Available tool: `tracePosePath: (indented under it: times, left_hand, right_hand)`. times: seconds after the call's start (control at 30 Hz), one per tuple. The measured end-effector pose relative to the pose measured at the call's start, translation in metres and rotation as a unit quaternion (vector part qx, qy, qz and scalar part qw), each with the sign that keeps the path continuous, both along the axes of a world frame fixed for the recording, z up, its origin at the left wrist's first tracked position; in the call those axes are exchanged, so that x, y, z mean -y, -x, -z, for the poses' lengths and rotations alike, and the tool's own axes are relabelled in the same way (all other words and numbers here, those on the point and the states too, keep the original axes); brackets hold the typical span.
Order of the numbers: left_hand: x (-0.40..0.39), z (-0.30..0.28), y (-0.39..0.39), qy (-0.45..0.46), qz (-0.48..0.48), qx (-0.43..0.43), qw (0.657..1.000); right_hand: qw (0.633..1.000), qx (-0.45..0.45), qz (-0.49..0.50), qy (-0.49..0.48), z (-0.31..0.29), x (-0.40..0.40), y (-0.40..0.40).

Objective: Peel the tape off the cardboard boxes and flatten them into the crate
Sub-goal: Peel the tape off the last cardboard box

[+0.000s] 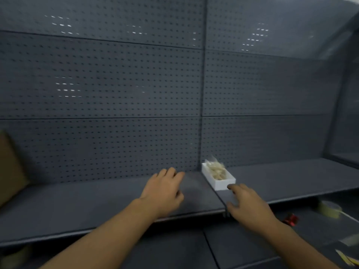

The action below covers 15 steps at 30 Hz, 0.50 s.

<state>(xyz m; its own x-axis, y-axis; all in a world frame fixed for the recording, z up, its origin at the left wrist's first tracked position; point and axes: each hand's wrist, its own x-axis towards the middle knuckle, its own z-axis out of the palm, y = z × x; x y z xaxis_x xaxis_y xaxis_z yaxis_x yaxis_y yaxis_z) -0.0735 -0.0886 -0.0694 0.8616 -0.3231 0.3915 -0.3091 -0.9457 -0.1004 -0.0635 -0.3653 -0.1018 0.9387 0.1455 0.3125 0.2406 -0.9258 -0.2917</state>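
Left hand, cardboard box far left

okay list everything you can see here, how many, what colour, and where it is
cardboard: one, brown, far left on the shelf, against the pegboard
white box: one, holds a clear bag of pale pieces, on the shelf by the pegboard seam
tape roll: one, yellowish, lower surface at right
red item: one, blurred, lower right beside the right wrist
pegboard: grey panels, back wall
left hand: open, over the shelf
right hand: open, just short of the white box
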Motion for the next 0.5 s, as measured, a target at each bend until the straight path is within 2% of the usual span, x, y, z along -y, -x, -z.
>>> tracePosePath:
  times: [0.23,0.5]
  left_hand:
    - [-0.123,0.003,0.037,0.013,-0.149,-0.017,0.989]
    - [-0.238,-0.006,0.106,0.041,-0.314,0.001,0.949]
  right_hand:
    - [0.99,0.032,-0.137,0.006,-0.016,-0.119,-0.03]
    - [0.963,0.044,-0.265,-0.001,-0.022,-0.25,-0.038]
